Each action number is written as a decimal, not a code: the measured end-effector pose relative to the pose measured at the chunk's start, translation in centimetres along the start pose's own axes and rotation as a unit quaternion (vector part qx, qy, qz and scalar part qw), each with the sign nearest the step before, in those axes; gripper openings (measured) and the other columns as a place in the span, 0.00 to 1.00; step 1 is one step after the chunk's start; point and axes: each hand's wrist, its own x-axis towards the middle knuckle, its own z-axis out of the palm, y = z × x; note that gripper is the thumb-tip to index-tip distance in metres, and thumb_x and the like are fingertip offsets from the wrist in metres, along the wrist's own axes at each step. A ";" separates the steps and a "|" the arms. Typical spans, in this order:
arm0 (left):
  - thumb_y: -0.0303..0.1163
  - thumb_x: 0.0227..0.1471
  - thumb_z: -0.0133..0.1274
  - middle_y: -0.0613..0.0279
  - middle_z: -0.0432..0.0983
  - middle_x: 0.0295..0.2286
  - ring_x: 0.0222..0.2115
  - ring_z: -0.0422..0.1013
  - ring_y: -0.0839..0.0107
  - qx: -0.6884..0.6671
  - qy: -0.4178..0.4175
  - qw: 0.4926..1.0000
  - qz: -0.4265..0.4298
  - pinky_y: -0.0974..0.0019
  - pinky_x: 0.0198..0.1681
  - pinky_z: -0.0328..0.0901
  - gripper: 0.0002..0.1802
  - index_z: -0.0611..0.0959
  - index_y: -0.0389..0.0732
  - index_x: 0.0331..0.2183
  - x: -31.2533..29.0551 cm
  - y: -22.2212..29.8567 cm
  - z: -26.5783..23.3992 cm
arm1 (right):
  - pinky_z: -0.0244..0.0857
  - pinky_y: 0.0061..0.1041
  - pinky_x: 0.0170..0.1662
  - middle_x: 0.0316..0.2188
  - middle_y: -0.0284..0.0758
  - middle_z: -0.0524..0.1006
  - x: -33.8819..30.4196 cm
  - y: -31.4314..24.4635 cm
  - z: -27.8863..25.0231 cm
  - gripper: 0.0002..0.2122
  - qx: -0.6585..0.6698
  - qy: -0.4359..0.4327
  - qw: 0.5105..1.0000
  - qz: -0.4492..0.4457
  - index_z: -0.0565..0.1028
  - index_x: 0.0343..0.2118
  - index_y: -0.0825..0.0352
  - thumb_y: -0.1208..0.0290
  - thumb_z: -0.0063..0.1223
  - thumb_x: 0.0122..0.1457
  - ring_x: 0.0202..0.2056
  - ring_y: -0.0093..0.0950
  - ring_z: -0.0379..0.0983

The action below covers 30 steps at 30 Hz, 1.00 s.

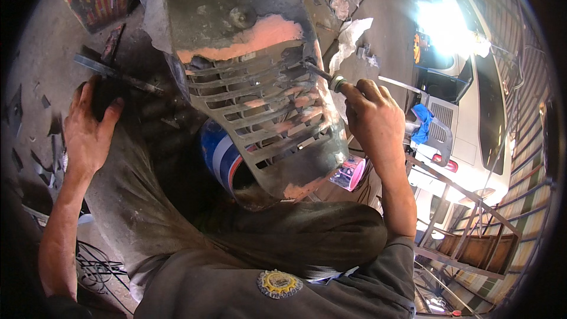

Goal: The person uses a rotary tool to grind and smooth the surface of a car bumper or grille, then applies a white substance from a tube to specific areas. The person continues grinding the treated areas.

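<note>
- Head view: right hand [375, 119] fisted around a screwdriver-like tool [322, 74], tip at the grey grille panel [266, 112] on the lap.
- Left hand [88, 127] rests spread, holding nothing.
- Filler patches unevenly scraped; much apparently remains.

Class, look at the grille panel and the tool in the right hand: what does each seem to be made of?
The grille panel looks like moulded plastic, dull grey, with matt pink-orange filler patches along its slats and edges. The tool in the right hand shows a thin, dark, metal-looking shaft and a pale collar; its grip is hidden, so its material cannot be told.
</note>
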 end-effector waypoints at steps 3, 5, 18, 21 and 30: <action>0.52 0.58 0.53 0.38 0.68 0.58 0.59 0.65 0.40 -0.008 -0.025 1.000 -0.017 0.49 0.63 0.59 0.39 0.71 0.33 0.61 0.1 0.5 -0.3 | 0.74 0.32 0.39 0.36 0.29 0.78 0.1 0.0 -0.1 0.14 -0.013 0.009 1.000 0.003 0.81 0.42 0.53 0.74 0.63 0.52 0.39 0.32 0.78; 0.51 0.57 0.54 0.39 0.71 0.54 0.54 0.70 0.39 0.001 0.015 1.000 0.011 0.48 0.57 0.65 0.38 0.72 0.34 0.59 0.1 0.0 0.3 | 0.74 0.32 0.39 0.36 0.29 0.78 0.3 0.1 -0.2 0.13 -0.023 0.010 1.000 -0.001 0.81 0.42 0.53 0.74 0.63 0.52 0.39 0.32 0.78; 0.51 0.56 0.55 0.38 0.71 0.54 0.55 0.69 0.40 0.004 0.022 1.000 0.012 0.48 0.57 0.64 0.38 0.73 0.33 0.59 0.0 -0.4 0.6 | 0.73 0.31 0.40 0.35 0.28 0.78 0.6 0.0 -0.7 0.14 -0.028 0.015 0.999 -0.013 0.82 0.40 0.53 0.75 0.62 0.50 0.39 0.32 0.77; 0.50 0.56 0.55 0.38 0.71 0.55 0.55 0.69 0.40 0.002 0.021 1.000 0.009 0.48 0.57 0.64 0.38 0.73 0.33 0.59 0.0 -0.7 0.7 | 0.73 0.32 0.40 0.35 0.28 0.78 0.7 -0.1 -0.6 0.14 -0.025 0.017 0.999 -0.016 0.82 0.40 0.53 0.76 0.62 0.50 0.39 0.32 0.77; 0.51 0.56 0.55 0.40 0.71 0.55 0.55 0.70 0.41 0.003 0.012 1.000 0.002 0.49 0.58 0.65 0.38 0.73 0.34 0.60 0.0 -0.1 0.4 | 0.73 0.33 0.41 0.34 0.29 0.78 1.0 -0.2 -0.9 0.14 -0.016 0.011 1.000 -0.016 0.82 0.40 0.53 0.76 0.61 0.50 0.39 0.33 0.77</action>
